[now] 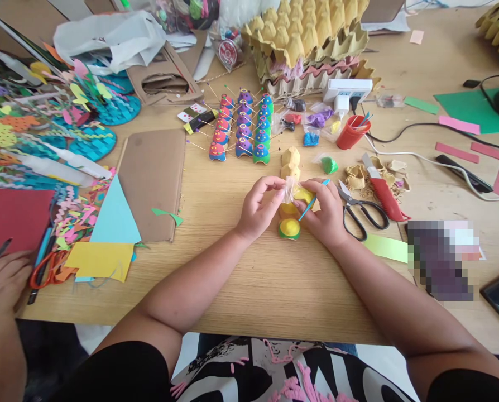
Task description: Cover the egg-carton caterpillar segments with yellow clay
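My left hand (260, 207) is closed, pinching the crinkled top of a clear plastic bag (290, 188) with yellow modelling clay (303, 195) in it. My right hand (325, 216) is closed round a thin blue stick tool (307, 208) and touches the bag's right side. Below the bag lies a strip cut from an egg carton, its near cup (289, 228) covered in yellow clay with a green rim. Its far cups (291, 157) are bare and tan; my hands and the bag partly hide the middle cups.
Three rows of painted egg-carton caterpillars (244, 125) stand ahead. Scissors (360, 211), a red-handled knife (384, 192), a green clay bag (329, 164) and a red cup (353, 132) lie to the right. Cardboard (151, 184) lies left; another person's hand (4, 279) is at far left.
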Demonstrator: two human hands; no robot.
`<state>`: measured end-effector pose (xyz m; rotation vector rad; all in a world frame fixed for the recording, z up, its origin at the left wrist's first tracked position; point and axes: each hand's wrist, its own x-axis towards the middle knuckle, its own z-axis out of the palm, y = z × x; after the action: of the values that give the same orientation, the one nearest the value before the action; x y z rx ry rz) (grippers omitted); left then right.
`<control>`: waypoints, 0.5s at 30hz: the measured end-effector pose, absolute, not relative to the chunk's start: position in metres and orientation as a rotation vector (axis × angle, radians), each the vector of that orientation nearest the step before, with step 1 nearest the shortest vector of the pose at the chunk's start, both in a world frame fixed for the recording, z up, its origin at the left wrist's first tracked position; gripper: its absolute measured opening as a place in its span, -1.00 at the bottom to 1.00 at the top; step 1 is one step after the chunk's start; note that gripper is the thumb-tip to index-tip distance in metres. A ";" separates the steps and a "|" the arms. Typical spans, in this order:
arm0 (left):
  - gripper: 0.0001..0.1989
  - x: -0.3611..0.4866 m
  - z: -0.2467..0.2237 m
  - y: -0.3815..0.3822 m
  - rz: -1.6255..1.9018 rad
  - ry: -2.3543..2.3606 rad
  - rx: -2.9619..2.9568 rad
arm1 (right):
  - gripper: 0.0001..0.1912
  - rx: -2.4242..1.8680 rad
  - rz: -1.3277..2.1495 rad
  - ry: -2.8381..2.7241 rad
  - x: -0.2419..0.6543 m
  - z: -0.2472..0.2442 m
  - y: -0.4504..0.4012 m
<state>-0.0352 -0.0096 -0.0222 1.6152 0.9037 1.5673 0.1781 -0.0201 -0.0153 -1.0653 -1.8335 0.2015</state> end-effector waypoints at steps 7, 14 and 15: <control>-0.62 -0.038 -0.018 -0.010 1.559 0.946 1.736 | -0.69 -1.050 0.220 -1.837 0.176 -0.013 -0.021; -0.60 -0.039 -0.009 -0.013 1.531 0.952 1.862 | -0.72 -1.052 0.196 -1.858 0.177 -0.013 -0.022; -0.58 -0.040 -0.008 -0.014 1.522 0.957 1.883 | -0.73 -1.044 0.188 -1.861 0.177 -0.013 -0.022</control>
<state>-0.0399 -0.0135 -0.0083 1.8833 0.9568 1.5219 0.1772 -0.0221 -0.0128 -1.0438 -1.8609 0.1885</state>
